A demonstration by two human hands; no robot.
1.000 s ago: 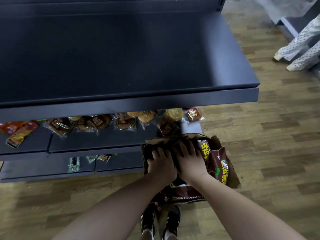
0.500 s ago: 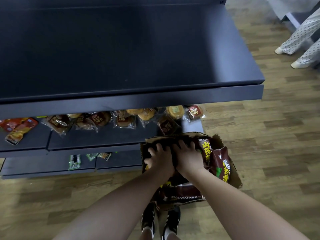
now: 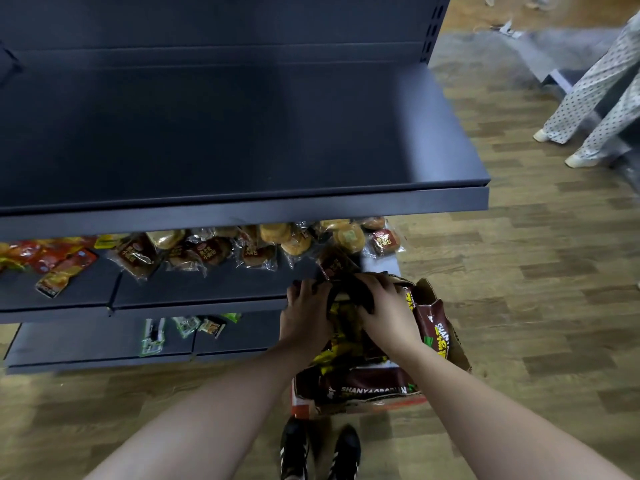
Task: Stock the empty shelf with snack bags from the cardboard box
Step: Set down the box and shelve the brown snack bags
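1. Far left: lower shelf [image 3: 138, 289] already carrying red packets [image 3: 52, 261] and wrapped buns [image 3: 211, 252], so not the target.
2. Above: empty shelf [image 3: 225, 133] bare, its front lip [image 3: 242, 216] jutting out over the lower tiers.
3. Centre: left hand [image 3: 304, 317] down in the cardboard box [image 3: 446, 344] on the floor, fingers curled over a dark snack bag [image 3: 349, 292].
4. Beside it: right hand [image 3: 384, 306] gripping the same bag from the other side.
5. Step judged: gathering bags, none lifted clear yet.
6. Next: raising the bundle up and outward past the lip before setting it on the bare deck.
7. Right: open wooden floor [image 3: 519, 306]; another person's legs [image 3: 595, 98] well apart.
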